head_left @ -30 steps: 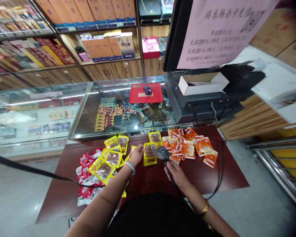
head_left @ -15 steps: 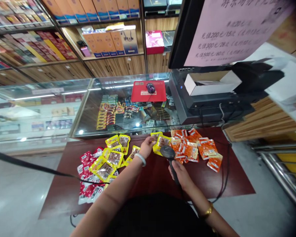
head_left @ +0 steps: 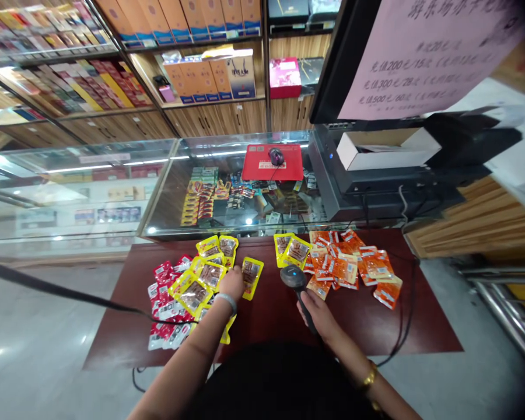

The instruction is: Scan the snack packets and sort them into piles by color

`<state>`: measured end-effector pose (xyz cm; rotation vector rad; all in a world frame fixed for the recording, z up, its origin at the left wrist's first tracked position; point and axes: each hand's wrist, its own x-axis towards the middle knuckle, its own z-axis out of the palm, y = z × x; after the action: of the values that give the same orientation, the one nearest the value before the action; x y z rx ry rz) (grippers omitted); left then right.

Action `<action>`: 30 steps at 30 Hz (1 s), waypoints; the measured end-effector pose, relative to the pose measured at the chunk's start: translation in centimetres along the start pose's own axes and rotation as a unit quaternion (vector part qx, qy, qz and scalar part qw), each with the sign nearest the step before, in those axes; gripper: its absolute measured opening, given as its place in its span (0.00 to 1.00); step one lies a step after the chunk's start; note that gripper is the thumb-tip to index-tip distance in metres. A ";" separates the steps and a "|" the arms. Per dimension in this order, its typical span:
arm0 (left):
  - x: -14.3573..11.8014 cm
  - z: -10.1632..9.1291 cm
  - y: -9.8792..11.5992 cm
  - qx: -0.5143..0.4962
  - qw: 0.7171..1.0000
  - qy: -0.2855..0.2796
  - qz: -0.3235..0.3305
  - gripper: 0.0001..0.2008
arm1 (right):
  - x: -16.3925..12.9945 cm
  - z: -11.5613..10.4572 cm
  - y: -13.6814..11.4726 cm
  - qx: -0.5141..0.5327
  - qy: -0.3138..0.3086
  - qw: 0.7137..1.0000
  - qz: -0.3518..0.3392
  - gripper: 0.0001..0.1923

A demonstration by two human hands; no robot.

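R hand (head_left: 317, 315) wrapped firmly round handle of dk scanner (head_left: 294, 278), above table (head_left: 269, 318). L hand (head_left: 231, 284) at R edge of pile of yellow pkts (head_left: 192, 295), fingers bent, can't tell if it's got hold of 1. Lone yellow pkt (head_left: 252, 277) just R of it; 2 overlapping yellow pkts (head_left: 298, 251) farther R, beside orange pkts (head_left: 345, 269). Red pkts (head_left: 161, 312) far L, partly covered by yellow pile

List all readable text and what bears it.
On the pink sheet:
"游乐场办卡", rest blurred
"单次20元/次"
"充值200元/15次"
"充值300元/28次"
"充值500元/60次"
Too small or blurred: bracketed notes, packets, mouse pad, shelf boxes.
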<state>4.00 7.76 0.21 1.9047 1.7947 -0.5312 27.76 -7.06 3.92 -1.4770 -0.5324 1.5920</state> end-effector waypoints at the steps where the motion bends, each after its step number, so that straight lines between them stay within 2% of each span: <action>1: 0.2 0.1 0.1 -0.028 0.999 -0.020 0.007 0.17 | -0.1 0.1 0.2 -0.005 -0.002 1.000 0.000 0.25; 4: 0.2 0.5 0.9 -0.125 0.989 -0.064 0.043 0.12 | -0.4 0.2 0.8 0.004 -0.003 1.000 0.007 0.26; 10: -0.8 2.3 4.8 -0.227 0.966 -0.043 0.118 0.11 | -0.9 0.0 0.6 0.027 -0.001 1.000 -0.011 0.26; 14: -0.8 2.5 6.8 -0.233 0.959 -0.031 0.160 0.15 | -1.2 -0.5 -0.1 0.043 0.004 0.999 -0.032 0.25; 19: 0.0 2.8 9.2 -0.261 0.950 -0.028 0.169 0.11 | -1.8 -1.1 -0.5 0.033 0.039 0.998 -0.027 0.26; 21: 0.4 3.1 10.7 -0.307 0.934 -0.037 0.177 0.10 | -2.0 -1.2 -0.5 0.032 0.045 0.998 -0.019 0.27; 23: 0.9 3.1 11.8 -0.351 0.917 -0.037 0.184 0.14 | -2.2 -1.3 -0.4 0.032 0.049 0.998 -0.011 0.28; 25: 1.4 2.8 11.9 -0.376 0.905 -0.023 0.197 0.19 | -2.2 -1.3 -0.2 0.032 0.049 0.998 -0.004 0.28; 27: 1.7 2.1 10.5 -0.370 0.904 0.000 0.213 0.20 | -2.0 -1.2 0.0 0.027 0.044 0.999 -0.002 0.27; 28: 1.9 1.6 9.3 -0.351 0.913 0.018 0.207 0.19 | -1.9 -1.2 0.2 0.023 0.042 0.999 -0.003 0.26; 30: 2.0 0.7 6.4 -0.279 0.944 0.075 0.156 0.19 | -1.7 -1.0 0.5 0.017 0.037 0.999 -0.003 0.25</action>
<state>10.51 8.74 -1.05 1.7909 1.4722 0.2245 28.37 -8.91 4.32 -1.5024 -0.4640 1.5283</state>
